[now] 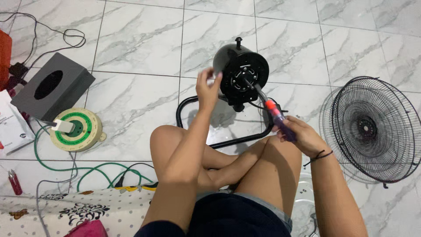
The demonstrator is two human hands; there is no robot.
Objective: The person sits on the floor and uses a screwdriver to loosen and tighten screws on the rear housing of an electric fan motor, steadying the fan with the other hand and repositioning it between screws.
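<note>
The person's bare crossed legs (228,166) are filling the bottom of the view, resting on the white marbled floor (136,48), with a patterned cloth (66,208) lying at the lower left.

At the far left edge a white paper package (11,125) with some red print is lying flat, partly cut off by the frame. Beside it a grey box (52,85) with an oval opening on top is sitting tilted. Just in front of it a round cream cable reel (76,129) is carrying a green ring label, and a white plug (62,126) is sitting on it. A green cable (57,166) is curving from the reel toward the legs.

The left hand (208,87) is half open, its fingers curled and touching the left edge of the black fan motor housing (241,74), which is standing on a black tube frame (193,103) in front of the knees. The right hand (300,134) is closed around a screwdriver (274,112) with a purple and orange handle; its shaft is reaching into the face of the housing.

At the right a black wire fan grille (372,127) is lying on the floor. The screwdriver tip is hard to make out against the black face, and a red object (4,52) at the left edge is cut off.
</note>
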